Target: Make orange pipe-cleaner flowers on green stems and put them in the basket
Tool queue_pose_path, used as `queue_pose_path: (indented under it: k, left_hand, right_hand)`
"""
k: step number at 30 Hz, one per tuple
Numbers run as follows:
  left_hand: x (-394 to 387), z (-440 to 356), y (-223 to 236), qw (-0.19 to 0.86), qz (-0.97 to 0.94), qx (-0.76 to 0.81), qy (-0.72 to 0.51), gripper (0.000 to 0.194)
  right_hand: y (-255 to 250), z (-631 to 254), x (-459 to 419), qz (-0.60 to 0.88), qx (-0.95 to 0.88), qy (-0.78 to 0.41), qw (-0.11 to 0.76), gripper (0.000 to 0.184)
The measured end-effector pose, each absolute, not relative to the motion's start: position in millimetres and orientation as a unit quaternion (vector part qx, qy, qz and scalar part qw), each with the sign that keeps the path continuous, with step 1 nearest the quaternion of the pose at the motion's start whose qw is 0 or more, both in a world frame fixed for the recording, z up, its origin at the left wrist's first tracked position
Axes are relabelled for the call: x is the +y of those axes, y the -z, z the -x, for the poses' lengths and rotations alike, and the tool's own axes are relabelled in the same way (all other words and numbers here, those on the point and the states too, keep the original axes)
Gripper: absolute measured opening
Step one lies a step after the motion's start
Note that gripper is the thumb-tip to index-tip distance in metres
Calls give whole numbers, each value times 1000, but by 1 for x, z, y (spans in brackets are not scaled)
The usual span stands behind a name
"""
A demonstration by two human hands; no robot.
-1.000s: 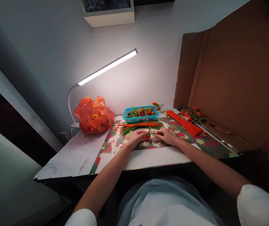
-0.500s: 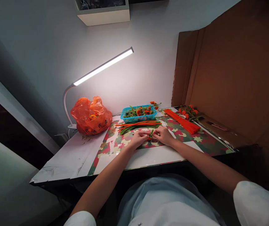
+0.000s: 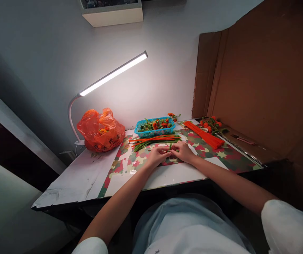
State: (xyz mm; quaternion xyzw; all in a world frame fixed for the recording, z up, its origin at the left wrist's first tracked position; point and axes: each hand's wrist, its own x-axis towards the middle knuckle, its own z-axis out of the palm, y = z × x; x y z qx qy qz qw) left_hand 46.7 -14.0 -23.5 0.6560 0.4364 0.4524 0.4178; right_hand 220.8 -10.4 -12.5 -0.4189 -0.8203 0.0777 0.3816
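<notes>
My left hand (image 3: 158,156) and my right hand (image 3: 182,151) meet low over the patterned table cover, fingers pinched together. Between them is a small green pipe cleaner piece (image 3: 170,146), with a short end standing up from the fingertips; most of it is hidden by the fingers. Just beyond my hands lies a bundle of green pipe cleaners (image 3: 146,144) with several orange ones (image 3: 164,138) on top. A blue basket (image 3: 154,133) holding orange flowers on green stems stands behind that bundle.
An orange plastic bag (image 3: 101,135) with flowers inside sits at the left, beside a lit lamp (image 3: 114,73). At the right lie a bundle of orange pipe cleaners (image 3: 204,135), orange flowers (image 3: 209,126) and a cutter-like tool (image 3: 243,139). A cardboard wall (image 3: 257,77) closes the right side.
My fingertips have drawn closer together around the green piece. The orange-red bit seen between them earlier is now hidden. The camera view has shifted slightly.
</notes>
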Motion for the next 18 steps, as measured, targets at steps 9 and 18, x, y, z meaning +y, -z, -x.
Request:
queue_pose_path:
  k: [9, 18]
  left_hand:
    - [-7, -43, 26, 317, -682, 490, -441, 20]
    - [-6, -41, 25, 352, -686, 457, -443, 20]
  right_hand:
    - [10, -218, -14, 411, -834, -83, 359, 5]
    - [4, -219, -18, 411, -846, -59, 334, 11]
